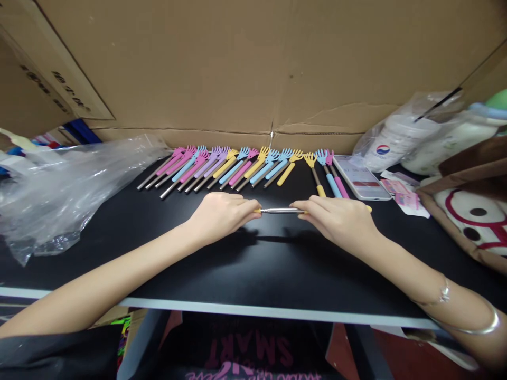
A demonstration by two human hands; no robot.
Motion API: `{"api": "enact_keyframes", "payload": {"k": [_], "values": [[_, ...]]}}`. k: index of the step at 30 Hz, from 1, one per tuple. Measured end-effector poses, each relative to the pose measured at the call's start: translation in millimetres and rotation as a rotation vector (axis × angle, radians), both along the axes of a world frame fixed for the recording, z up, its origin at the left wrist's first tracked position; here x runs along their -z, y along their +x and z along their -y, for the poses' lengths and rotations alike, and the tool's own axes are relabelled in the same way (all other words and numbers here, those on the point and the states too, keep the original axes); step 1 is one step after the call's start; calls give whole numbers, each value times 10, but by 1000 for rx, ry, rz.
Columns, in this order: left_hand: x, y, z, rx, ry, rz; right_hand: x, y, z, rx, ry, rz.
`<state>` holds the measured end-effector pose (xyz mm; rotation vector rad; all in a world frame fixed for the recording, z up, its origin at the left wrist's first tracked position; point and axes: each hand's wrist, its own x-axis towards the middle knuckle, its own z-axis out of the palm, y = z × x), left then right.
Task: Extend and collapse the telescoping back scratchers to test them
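Between my two hands a yellow back scratcher (281, 210) with a thin metal shaft is held level above the black table. My left hand (224, 216) is closed on its left end, where a bit of yellow shows at the fingertips. My right hand (340, 219) wraps round the yellow handle, whose tip pokes out past the palm. Behind the hands lies a row of back scratchers (233, 168) in pink, blue, purple and yellow, claw ends toward the cardboard. Just beyond my right hand lie a yellow, a blue and a pink one (335, 179).
A clear plastic bag (75, 195) spreads over the table's left side. At the right are a phone (362, 179), pink-printed packets (406, 195), a bagged white Pepsi cup (396, 142) and a brown bag with a cartoon face (471, 211). A cardboard wall (237, 68) stands behind.
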<state>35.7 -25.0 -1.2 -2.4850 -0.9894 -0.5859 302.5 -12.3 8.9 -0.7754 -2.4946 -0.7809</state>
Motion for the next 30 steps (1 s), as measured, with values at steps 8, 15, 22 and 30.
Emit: {"api": "enact_keyframes", "payload": {"k": [8,15,22,30], "values": [[-15,11,36,22,-76,-30,-35,-31,62,8,-116,6],[-83,-59,-13,6,-196,-81,-19,46,38,5,-263,-34],[-381,-532,-234,-220,-491,-44,-246,486,-293,171,-326,-38],[-591,-906,-302,-250,-683,-58,-439,854,-457,302,-383,16]]}}
